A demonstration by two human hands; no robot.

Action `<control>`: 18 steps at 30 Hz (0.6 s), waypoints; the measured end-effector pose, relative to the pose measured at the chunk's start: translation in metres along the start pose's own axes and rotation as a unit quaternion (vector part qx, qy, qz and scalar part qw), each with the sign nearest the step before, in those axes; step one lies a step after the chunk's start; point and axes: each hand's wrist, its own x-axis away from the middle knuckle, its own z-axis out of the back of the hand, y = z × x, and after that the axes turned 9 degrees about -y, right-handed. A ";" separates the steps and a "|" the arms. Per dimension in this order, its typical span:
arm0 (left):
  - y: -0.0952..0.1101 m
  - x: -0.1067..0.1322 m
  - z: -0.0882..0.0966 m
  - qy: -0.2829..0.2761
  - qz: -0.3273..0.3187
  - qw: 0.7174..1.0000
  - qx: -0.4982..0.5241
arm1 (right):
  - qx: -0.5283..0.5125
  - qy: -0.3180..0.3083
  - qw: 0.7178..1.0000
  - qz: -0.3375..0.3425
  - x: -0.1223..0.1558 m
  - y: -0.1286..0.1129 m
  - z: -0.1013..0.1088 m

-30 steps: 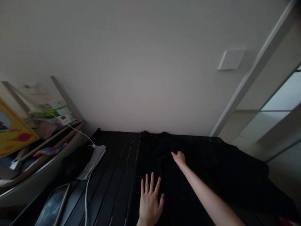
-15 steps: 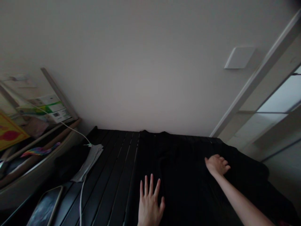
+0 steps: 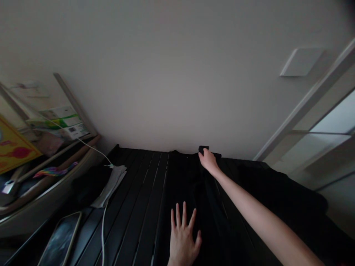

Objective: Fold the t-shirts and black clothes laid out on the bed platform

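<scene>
1. Cloth (image 3: 179, 181), black, soft and seemingly a garment, lies beneath a person's left hand (image 3: 183, 242) and runs forward to the right hand (image 3: 208, 161), atop a worktop of dark slats (image 3: 138, 179).

2. Left hand presses palm down, its fingers fanned wide and thumb out to the side, gripping nothing.

3. Right hand, ahead and to the right of the left, is nearly closed, thumb to fingers, apparently pinching a dark flap of the cloth before a plain pale wall (image 3: 172, 81). How much it has gathered cannot be told, black on black in dim light.

4. Another spread of black fabric (image 3: 285, 199) lies to the right of the right forearm; whether it joins the pinched cloth is unclear.

5. Left of the left hand sit a thin white cable (image 3: 103, 231), a flat grey cloth strip (image 3: 112, 184) and a pale-rimmed smartphone (image 3: 59, 240).

6. Judging from here, a shallow pinch could let the flap slip. Lifting the left hand early might let the whole cloth drag, while a hard pull could crease it beneath that palm. Poor contrast could also hide a doubled or crooked edge.
</scene>
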 end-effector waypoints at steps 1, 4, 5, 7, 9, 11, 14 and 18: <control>-0.001 0.000 0.000 -0.003 0.000 1.000 0.005 | -0.012 -0.006 1.000 0.018 -0.002 -0.016 -0.013; -0.002 0.001 0.001 -0.004 0.009 1.000 0.025 | -0.049 -0.036 0.997 0.055 -0.002 -0.052 -0.056; -0.002 0.002 0.000 0.004 0.022 0.999 0.033 | -0.063 -0.052 0.995 0.062 0.001 -0.059 -0.070; -0.002 0.002 0.000 0.030 0.061 0.996 0.051 | -0.090 -0.093 0.989 0.069 0.009 -0.064 -0.098; -0.002 0.002 -0.001 0.049 0.087 0.993 0.064 | -0.118 -0.132 0.982 0.073 0.022 -0.057 -0.117; -0.001 0.002 0.000 0.048 0.084 0.993 0.066 | -0.142 -0.153 0.975 0.076 0.038 -0.042 -0.125; 0.001 0.001 0.001 0.037 0.072 0.995 0.050 | -0.160 -0.157 0.971 0.079 0.069 -0.010 -0.118; 0.002 0.001 0.002 0.041 0.067 0.997 0.027 | -0.144 -0.173 0.972 0.066 0.134 0.041 -0.090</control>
